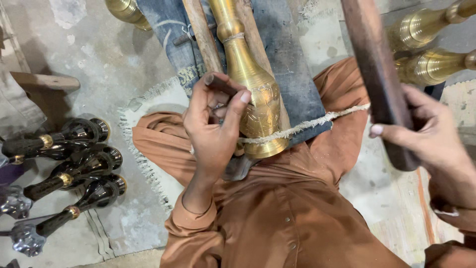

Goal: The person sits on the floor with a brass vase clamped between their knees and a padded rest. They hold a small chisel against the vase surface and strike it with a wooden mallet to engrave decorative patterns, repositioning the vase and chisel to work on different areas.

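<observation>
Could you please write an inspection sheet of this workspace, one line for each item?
Surface: rough concrete floor, with a fringed mat.
Job's things: engraved brass vase lying on a wooden frame, tied with a rope.
Clutter: three black vases at one side, more brass vases at the other.
Hands: left hand pinches a small dark tool against the vase; right hand grips a dark wooden stick.
Cables: nothing seen.
Surroundings: orange clothing, blue cloth under the frame.

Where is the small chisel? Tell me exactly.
In the head view, centre: the left hand pinches the chisel against the brass vase, left of the rope.
</observation>
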`<state>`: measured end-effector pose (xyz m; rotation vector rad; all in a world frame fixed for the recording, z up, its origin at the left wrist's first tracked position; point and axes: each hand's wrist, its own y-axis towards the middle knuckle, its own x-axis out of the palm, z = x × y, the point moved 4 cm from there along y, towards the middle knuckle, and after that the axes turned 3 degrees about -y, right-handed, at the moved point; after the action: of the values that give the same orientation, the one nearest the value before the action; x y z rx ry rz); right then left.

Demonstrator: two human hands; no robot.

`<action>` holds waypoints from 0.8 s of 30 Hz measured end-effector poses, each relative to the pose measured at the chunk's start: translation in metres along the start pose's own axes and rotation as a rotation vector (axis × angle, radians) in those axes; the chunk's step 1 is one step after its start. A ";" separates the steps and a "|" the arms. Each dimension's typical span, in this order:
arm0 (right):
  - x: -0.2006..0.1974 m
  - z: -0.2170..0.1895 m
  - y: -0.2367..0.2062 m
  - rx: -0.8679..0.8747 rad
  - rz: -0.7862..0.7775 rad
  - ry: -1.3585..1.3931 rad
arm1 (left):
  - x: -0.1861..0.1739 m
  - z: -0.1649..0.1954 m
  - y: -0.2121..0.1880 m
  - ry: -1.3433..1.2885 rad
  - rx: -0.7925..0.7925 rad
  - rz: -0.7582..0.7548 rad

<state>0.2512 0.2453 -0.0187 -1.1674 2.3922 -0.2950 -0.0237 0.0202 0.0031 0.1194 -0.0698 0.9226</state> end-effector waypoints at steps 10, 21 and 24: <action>-0.021 -0.069 0.042 -0.475 -0.048 -0.505 | 0.016 -0.010 -0.010 0.197 0.103 0.221; 0.011 -0.156 0.077 -0.647 -0.034 -0.910 | 0.020 -0.007 -0.012 0.359 0.294 0.283; 0.025 -0.185 0.068 -0.450 -0.091 -0.699 | 0.020 -0.007 -0.014 0.436 0.332 0.303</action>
<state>0.1007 0.2659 0.1092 -1.2924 1.8185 0.5692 -0.0008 0.0286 -0.0028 0.2163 0.4826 1.2398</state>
